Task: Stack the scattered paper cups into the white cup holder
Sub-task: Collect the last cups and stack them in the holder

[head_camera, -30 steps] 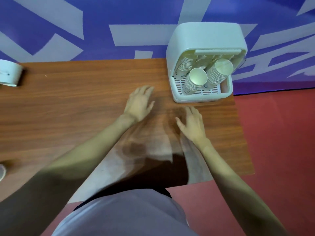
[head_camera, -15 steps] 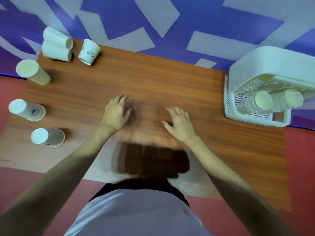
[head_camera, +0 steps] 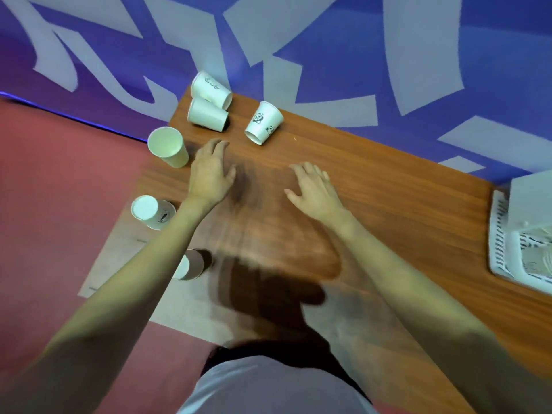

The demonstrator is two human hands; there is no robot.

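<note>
Shift: my view has swung left, bringing the scattered cups in.
Hands: left hand [head_camera: 211,174] and right hand [head_camera: 313,189] spread, holding nothing.
Cups: upright cup [head_camera: 168,146] just left of my left hand, the others far and near left.
Holder: white cup holder [head_camera: 507,234] far right; ferrying ahead.

Six paper cups [head_camera: 263,123] in the frame's upper left, one white cup holder [head_camera: 525,234] at right edge, one wooden table [head_camera: 388,189], two hands [head_camera: 210,174]

**No readable writing anywhere**

No words, brands or numbers can be read. A paper cup [head_camera: 263,122] lying on the wooden table [head_camera: 388,198] carries small panda drawings; another cup [head_camera: 211,89] bears a dark squiggle too blurred to read.
</note>
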